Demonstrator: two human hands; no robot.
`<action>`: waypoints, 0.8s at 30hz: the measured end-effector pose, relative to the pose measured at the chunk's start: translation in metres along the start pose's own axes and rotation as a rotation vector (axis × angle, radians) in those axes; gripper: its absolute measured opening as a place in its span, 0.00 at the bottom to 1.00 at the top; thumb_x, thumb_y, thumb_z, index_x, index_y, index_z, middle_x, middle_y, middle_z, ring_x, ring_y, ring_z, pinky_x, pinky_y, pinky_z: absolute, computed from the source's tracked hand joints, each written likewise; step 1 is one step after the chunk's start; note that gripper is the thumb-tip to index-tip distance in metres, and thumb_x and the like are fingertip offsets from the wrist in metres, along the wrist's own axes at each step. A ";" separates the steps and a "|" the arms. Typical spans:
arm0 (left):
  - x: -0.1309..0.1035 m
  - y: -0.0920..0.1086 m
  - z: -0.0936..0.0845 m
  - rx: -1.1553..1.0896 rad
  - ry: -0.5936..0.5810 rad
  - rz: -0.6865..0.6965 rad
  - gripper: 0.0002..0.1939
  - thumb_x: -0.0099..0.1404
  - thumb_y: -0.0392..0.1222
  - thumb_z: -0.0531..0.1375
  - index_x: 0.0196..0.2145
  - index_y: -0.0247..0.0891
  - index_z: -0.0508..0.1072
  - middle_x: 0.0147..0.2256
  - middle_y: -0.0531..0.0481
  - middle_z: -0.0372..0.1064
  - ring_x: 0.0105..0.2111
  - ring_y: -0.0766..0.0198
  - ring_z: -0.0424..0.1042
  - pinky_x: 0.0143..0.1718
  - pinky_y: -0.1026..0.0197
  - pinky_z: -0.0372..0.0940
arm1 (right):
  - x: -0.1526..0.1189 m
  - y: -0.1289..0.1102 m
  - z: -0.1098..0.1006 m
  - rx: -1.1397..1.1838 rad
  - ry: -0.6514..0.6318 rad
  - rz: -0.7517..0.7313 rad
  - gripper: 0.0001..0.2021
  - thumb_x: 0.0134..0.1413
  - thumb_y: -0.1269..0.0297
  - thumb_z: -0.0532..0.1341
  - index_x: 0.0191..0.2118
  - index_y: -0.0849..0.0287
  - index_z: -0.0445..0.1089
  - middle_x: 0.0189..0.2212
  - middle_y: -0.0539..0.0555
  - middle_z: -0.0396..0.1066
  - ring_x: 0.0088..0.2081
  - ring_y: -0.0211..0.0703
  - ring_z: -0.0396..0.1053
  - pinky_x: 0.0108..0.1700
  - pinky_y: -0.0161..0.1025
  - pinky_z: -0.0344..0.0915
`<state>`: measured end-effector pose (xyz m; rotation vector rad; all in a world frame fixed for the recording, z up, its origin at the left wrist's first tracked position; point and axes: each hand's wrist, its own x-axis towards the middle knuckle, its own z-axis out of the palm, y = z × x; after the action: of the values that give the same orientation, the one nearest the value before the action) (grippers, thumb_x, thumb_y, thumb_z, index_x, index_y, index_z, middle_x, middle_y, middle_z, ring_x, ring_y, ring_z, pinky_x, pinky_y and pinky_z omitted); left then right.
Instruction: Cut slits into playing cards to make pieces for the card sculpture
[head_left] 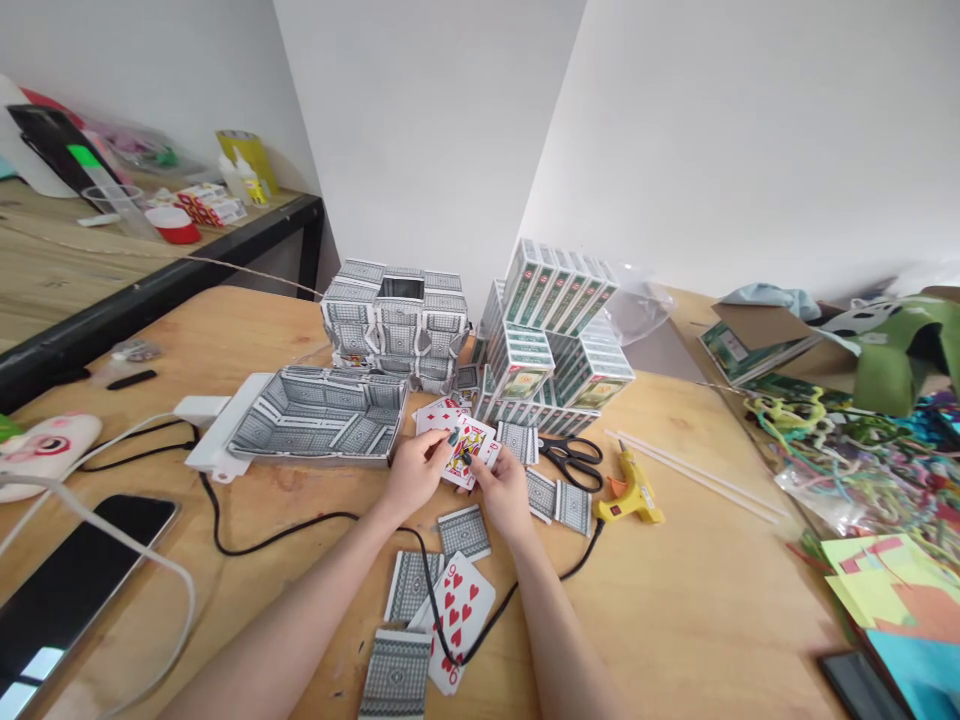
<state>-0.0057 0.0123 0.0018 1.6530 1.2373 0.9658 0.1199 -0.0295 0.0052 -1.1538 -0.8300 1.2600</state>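
A: Near edge?
B: Nine of hearts [457,610] lay partly under the black cord [431,590]; forearms were cut off by the frame.
A: Hands?
B: Left hand [415,472] and right hand [504,492] both pinched the face card [467,452] mid-table, fingertips covering its edges. Card tray [319,417] sat beyond.

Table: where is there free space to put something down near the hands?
Bare wood lies right of the right hand, between the glue gun and the paper scraps. Left, between the black cable and card tray. Crowded below the hands with cards.
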 end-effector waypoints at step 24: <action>0.000 0.004 0.000 -0.063 -0.005 -0.015 0.11 0.57 0.43 0.52 0.27 0.33 0.70 0.20 0.54 0.64 0.20 0.69 0.60 0.21 0.69 0.55 | -0.001 0.000 0.001 0.006 0.013 -0.009 0.11 0.45 0.60 0.62 0.33 0.59 0.63 0.25 0.50 0.73 0.19 0.38 0.67 0.17 0.34 0.63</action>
<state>-0.0045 0.0117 0.0053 1.5941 1.2020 0.9818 0.1184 -0.0304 0.0060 -1.1516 -0.8204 1.2453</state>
